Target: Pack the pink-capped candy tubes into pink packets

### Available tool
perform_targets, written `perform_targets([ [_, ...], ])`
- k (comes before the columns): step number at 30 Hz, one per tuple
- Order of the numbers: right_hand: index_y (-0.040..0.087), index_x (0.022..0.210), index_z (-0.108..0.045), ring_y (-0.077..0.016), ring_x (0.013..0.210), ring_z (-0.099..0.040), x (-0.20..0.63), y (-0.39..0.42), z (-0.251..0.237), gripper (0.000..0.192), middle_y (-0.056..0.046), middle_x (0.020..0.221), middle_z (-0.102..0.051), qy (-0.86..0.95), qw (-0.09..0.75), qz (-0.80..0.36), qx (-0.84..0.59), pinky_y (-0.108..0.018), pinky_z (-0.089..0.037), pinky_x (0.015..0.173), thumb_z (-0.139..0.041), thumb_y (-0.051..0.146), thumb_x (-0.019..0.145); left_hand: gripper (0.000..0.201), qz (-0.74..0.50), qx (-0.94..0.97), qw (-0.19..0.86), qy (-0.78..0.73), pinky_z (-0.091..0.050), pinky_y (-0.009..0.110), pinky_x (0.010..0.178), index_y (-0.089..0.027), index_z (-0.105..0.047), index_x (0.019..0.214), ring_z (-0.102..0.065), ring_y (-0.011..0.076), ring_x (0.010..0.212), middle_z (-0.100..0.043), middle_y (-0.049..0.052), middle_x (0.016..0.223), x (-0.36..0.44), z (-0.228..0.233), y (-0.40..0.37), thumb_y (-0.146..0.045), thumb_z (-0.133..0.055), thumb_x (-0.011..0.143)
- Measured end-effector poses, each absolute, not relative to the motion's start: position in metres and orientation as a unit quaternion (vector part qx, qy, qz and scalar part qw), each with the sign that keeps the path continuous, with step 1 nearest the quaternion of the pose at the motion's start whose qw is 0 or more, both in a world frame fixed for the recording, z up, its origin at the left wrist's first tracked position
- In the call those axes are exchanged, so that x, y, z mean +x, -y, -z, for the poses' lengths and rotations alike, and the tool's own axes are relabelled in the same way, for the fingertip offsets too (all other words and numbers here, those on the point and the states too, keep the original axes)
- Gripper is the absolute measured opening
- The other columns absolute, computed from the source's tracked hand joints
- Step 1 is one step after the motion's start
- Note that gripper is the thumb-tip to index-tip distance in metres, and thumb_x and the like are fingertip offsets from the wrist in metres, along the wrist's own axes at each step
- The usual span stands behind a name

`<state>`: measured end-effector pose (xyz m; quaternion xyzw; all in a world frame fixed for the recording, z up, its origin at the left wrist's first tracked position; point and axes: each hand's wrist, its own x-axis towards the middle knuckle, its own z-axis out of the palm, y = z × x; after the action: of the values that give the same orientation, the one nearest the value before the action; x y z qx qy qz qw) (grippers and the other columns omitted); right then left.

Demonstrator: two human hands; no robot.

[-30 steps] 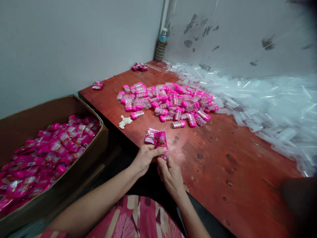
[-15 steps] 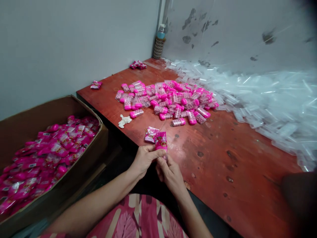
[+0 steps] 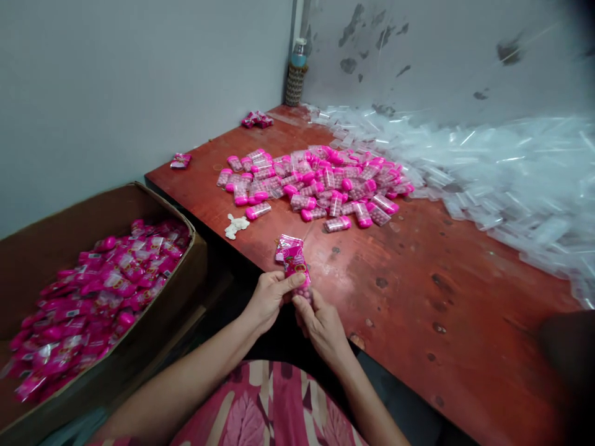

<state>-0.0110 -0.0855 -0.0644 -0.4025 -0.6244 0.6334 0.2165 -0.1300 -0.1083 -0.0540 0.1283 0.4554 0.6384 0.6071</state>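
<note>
At the table's near edge, my left hand (image 3: pixel 271 301) pinches a pink printed sleeve (image 3: pixel 294 260) between thumb and fingers. A small clear candy container (image 3: pixel 304 293) with pink balls shows at the sleeve's lower end. Its bottom is gripped by the closed fingers of my right hand (image 3: pixel 325 325). The container appears to be partly inside the sleeve; its upper part is hidden. Just behind lie more flat pink sleeves (image 3: pixel 282 246) on the red table. Farther back spreads a pile of pink-capped candy containers (image 3: pixel 320 179).
On the left stands a cardboard box (image 3: pixel 198 251) holding many pink wrapped containers (image 3: pixel 106 291). Clear plastic sleeves (image 3: pixel 502 179) heap along the right wall. A crumpled white scrap (image 3: pixel 236 227), small pink packets (image 3: pixel 257 119) and a bottle in a woven holder (image 3: pixel 295 83) are on the table (image 3: pixel 395 310).
The pink sleeve in my hands has tilted left, and more of the container's pink balls shows beneath it. My hands stay close together. The view has shifted slightly.
</note>
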Motion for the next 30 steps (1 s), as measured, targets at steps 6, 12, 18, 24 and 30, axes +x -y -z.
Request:
perform_targets([
  [6, 0.020, 0.073, -0.040, -0.0037, 0.030, -0.031, -0.012, 0.090, 0.061, 0.029, 0.008, 0.047, -0.044, 0.502, 0.173, -0.777, -0.338, -0.015, -0.022, 0.032, -0.041, 0.047, 0.083, 0.019, -0.585, 0.158, 0.677, -0.417, -0.041, 0.023, 0.057, -0.007, -0.065, 0.061, -0.050, 0.0087, 0.051, -0.061, 0.005, 0.059, -0.139, 0.058, 0.112, -0.025, -0.067, 0.066],
  [12, 0.019, 0.076, -0.044, -0.0052, 0.037, -0.037, -0.013, 0.091, 0.063, 0.025, 0.007, 0.050, -0.043, 0.602, 0.221, -0.672, -0.371, -0.016, -0.027, 0.036, -0.045, 0.043, 0.082, 0.017, -0.561, 0.171, 0.705, -0.398, -0.044, 0.025, 0.059, -0.008, -0.065, 0.070, -0.056, 0.0123, 0.058, -0.062, 0.007, 0.068, -0.144, 0.059, 0.116, -0.025, -0.066, 0.067],
  [18, 0.020, 0.077, -0.041, -0.0053, 0.032, -0.036, -0.014, 0.090, 0.064, 0.029, 0.007, 0.051, -0.046, 0.554, 0.175, -0.729, -0.362, -0.017, -0.024, 0.032, -0.036, 0.048, 0.085, 0.026, -0.596, 0.164, 0.645, -0.450, -0.040, 0.022, 0.050, -0.009, -0.060, 0.063, -0.050, 0.0080, 0.046, -0.056, 0.001, 0.054, -0.135, 0.058, 0.119, -0.033, -0.064, 0.068],
  [24, 0.019, 0.074, -0.044, -0.0060, 0.036, -0.038, -0.017, 0.091, 0.065, 0.027, 0.007, 0.049, -0.045, 0.614, 0.208, -0.650, -0.397, -0.017, -0.028, 0.035, -0.043, 0.045, 0.083, 0.026, -0.650, 0.125, 0.600, -0.449, -0.041, 0.023, 0.049, -0.009, -0.059, 0.064, -0.051, 0.0101, 0.049, -0.056, 0.002, 0.056, -0.130, 0.061, 0.117, -0.033, -0.067, 0.065],
  [30, 0.018, 0.078, -0.043, -0.0035, 0.029, -0.031, -0.017, 0.092, 0.066, 0.031, 0.008, 0.047, -0.043, 0.475, 0.193, -0.789, -0.337, -0.015, -0.021, 0.029, -0.040, 0.048, 0.083, 0.027, -0.604, 0.153, 0.670, -0.404, -0.040, 0.023, 0.048, -0.007, -0.059, 0.058, -0.050, 0.0096, 0.045, -0.055, 0.002, 0.050, -0.137, 0.062, 0.122, -0.032, -0.066, 0.066],
])
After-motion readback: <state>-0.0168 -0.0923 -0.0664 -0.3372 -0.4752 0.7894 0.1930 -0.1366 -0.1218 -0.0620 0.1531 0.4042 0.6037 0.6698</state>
